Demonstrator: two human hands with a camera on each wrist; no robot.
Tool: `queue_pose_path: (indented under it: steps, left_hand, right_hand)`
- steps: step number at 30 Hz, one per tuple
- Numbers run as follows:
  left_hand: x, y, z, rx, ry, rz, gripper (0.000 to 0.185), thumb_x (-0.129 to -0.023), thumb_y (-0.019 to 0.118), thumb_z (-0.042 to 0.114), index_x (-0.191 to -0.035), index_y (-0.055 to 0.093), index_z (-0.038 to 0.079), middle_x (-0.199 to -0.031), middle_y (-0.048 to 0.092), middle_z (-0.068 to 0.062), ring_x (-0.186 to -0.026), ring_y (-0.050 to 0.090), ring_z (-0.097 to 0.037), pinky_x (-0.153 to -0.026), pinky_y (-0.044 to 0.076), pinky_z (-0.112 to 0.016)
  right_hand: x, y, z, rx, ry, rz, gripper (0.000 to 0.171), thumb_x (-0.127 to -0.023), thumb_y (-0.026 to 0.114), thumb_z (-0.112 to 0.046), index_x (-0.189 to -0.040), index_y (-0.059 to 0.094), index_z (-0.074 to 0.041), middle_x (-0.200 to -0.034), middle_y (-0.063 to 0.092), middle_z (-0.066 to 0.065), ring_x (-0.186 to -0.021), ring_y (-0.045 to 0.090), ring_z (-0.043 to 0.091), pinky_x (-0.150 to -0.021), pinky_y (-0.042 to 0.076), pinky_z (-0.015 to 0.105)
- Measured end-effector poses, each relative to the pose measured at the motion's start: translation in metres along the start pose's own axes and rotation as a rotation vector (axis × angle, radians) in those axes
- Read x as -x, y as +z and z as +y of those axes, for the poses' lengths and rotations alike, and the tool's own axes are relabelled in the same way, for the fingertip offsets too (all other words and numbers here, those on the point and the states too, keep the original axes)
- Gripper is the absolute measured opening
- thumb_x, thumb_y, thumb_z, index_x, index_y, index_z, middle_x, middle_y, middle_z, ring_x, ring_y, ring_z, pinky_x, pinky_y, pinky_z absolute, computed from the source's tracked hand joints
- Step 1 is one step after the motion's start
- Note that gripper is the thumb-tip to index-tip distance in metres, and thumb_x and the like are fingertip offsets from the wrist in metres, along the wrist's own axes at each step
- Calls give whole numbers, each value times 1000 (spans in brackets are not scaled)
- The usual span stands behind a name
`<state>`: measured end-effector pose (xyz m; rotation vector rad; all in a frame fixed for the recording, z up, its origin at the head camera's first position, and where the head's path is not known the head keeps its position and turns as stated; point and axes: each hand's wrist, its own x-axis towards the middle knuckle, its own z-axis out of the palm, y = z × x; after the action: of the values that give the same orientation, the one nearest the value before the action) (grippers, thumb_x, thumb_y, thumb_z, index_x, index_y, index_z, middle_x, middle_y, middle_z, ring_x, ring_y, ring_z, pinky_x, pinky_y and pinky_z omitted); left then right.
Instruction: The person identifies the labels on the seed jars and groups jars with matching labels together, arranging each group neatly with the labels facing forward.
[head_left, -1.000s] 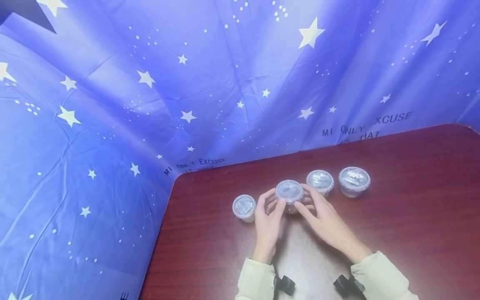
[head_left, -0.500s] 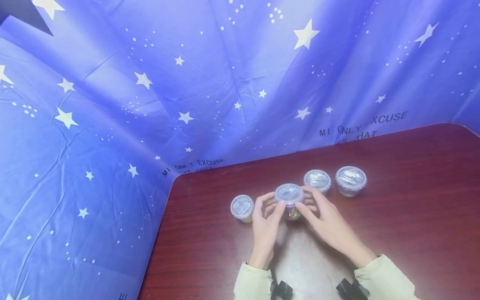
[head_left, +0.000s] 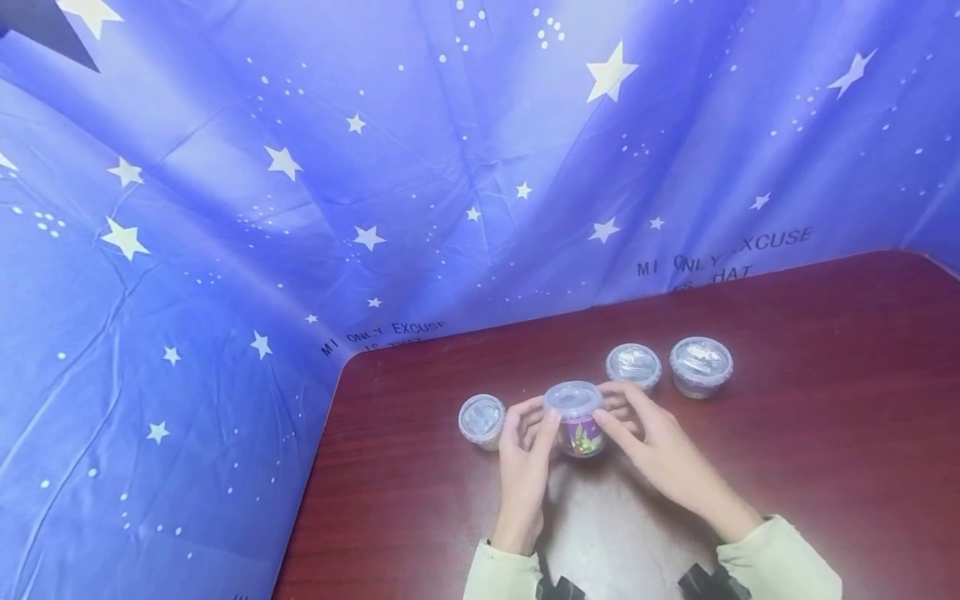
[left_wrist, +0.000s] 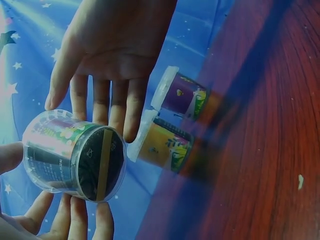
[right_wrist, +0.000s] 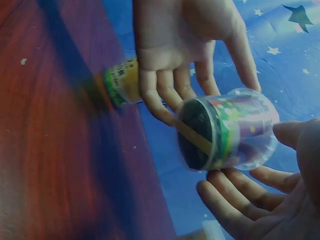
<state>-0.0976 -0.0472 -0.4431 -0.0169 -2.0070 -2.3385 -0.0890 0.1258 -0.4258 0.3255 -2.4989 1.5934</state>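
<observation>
A small clear lidded cup (head_left: 576, 419) with a colourful printed label is held between both hands, lifted just off the dark red table (head_left: 825, 467). The left hand (head_left: 522, 454) has its thumb at the near side of the lid rim and its fingers (left_wrist: 107, 102) spread along the far side. The right hand (head_left: 660, 454) mirrors it, thumb at the front and fingers (right_wrist: 240, 192) curled beneath and behind the cup. In the wrist views the cup (left_wrist: 75, 156) lies tilted, its dark base with a pale stripe turned toward the cameras, cradled between the two sets of fingers. The fingers of both hands are curved round the cup, closed on it lightly, not squeezing it hard. Holding it from two sides likely keeps the thin plastic steady and its lid level.

Three more lidded cups stand on the table in a loose row behind the hands. One cup (head_left: 482, 419) stands just beside the left hand. A second cup (head_left: 633, 367) stands just beyond the right hand's fingers. A third cup (head_left: 701, 365) stands next to it, farther right. Pale cream sleeves (head_left: 780, 567) cover both wrists. A blue cloth (head_left: 225, 250) printed with pale stars and small lettering hangs behind the table and drapes past its left edge.
</observation>
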Motion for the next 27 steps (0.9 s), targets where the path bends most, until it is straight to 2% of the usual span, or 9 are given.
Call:
queue_pose_path:
  steps: [7,14,19,27]
  left_hand:
    - [1,2,1,19,1,-27,36,-95,66,21,-124,58,1,-109,65,-9,-93,63,-15,-81,56,-25]
    - [3,8,1,-38,4,-53,41,-92,70,21,-128,56,7,-118,62,-12,-105,59,-25,-84,55,-31]
    - [4,10,0,-64,9,-37,43,-90,71,21,-128,56,9,-119,61,-12,-104,59,-28,-81,55,-33]
    - [3,8,-1,-47,0,-49,41,-92,70,23,-128,57,8,-119,64,-12,-109,60,-25,-90,53,-37]
  right_hand:
    - [0,-8,1,-7,11,-25,35,-101,57,-23,-132,53,-6,-115,67,11,-104,66,23,-88,58,33]
    - [0,-10,3,8,7,-24,32,-101,58,-23,-129,55,-8,-112,67,8,-101,65,20,-85,58,30]
    - [0,-7,3,5,8,-26,30,-101,59,-24,-126,54,-9,-111,66,7,-99,65,20,-85,58,29]
    - [-1,-8,2,-4,30,-21,32,-102,55,-24,-127,53,-5,-110,66,10,-98,65,22,-81,58,28]
